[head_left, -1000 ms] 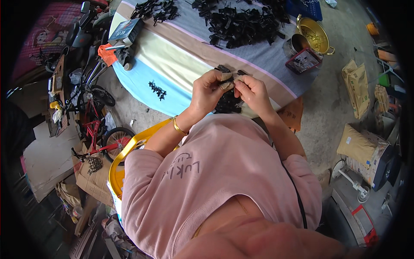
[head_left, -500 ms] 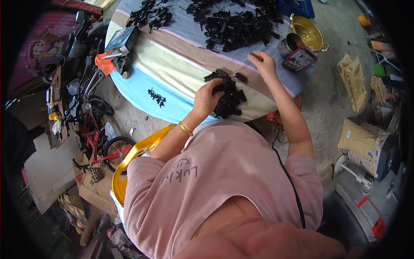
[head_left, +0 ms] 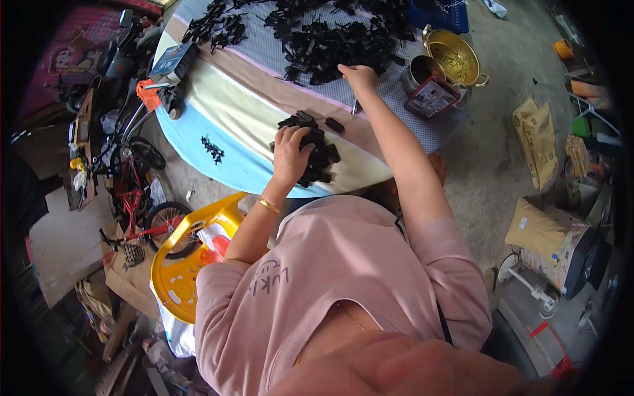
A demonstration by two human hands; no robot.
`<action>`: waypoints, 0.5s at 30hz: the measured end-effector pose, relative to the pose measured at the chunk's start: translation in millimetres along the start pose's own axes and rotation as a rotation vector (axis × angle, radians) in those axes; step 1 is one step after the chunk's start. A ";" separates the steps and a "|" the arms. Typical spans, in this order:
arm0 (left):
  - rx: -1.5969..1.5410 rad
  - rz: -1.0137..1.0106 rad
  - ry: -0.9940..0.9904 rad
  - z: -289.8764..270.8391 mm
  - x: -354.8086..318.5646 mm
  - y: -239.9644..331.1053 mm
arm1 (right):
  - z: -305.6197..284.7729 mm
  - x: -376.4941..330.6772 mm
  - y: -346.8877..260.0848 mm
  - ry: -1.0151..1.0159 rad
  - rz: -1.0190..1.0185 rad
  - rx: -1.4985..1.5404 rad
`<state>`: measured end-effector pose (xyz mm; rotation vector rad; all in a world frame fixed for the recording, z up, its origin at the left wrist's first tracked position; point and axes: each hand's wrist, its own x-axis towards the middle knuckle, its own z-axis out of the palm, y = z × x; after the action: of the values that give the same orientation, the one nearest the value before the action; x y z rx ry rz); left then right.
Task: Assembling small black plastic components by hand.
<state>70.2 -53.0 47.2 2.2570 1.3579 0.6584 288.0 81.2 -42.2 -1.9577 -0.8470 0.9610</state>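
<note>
Resting on the near heap of black pieces (head_left: 323, 157), the left hand (head_left: 288, 157) has bent fingers, a little spread, with the thumb apart from them; I cannot tell if they pinch a piece. The heap lies under these fingers and to their right. Each piece looks light, hard and smooth, so it may slip a bit; pinching it by its long sides should work best. One lone black piece (head_left: 335, 125) lies to the right of the fingers, a bit past them, easy to pick up. Farther off, the right hand (head_left: 360, 78) has its fingers close together; I cannot tell if they hold anything. Its fingertips are at the near edge of the big heap of black parts (head_left: 323, 49). Those look thin, light and stiff, and might tangle, so grab an end that sticks out.
</note>
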 end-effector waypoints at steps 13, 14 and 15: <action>-0.202 -0.381 0.158 9.4 -5.9 51.5 | -60.6 -55.3 -18.2 -0.508 0.133 0.559; -0.196 -0.382 0.160 11.4 -3.7 49.4 | -64.5 -61.7 -18.4 -0.520 0.111 0.519; -0.345 -0.449 0.140 15.0 -2.2 44.9 | -65.9 -66.0 -14.0 -0.522 0.090 0.519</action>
<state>109.3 -76.1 60.7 1.5928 1.6040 0.8235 308.0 11.4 18.0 -1.3240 -0.6907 1.6034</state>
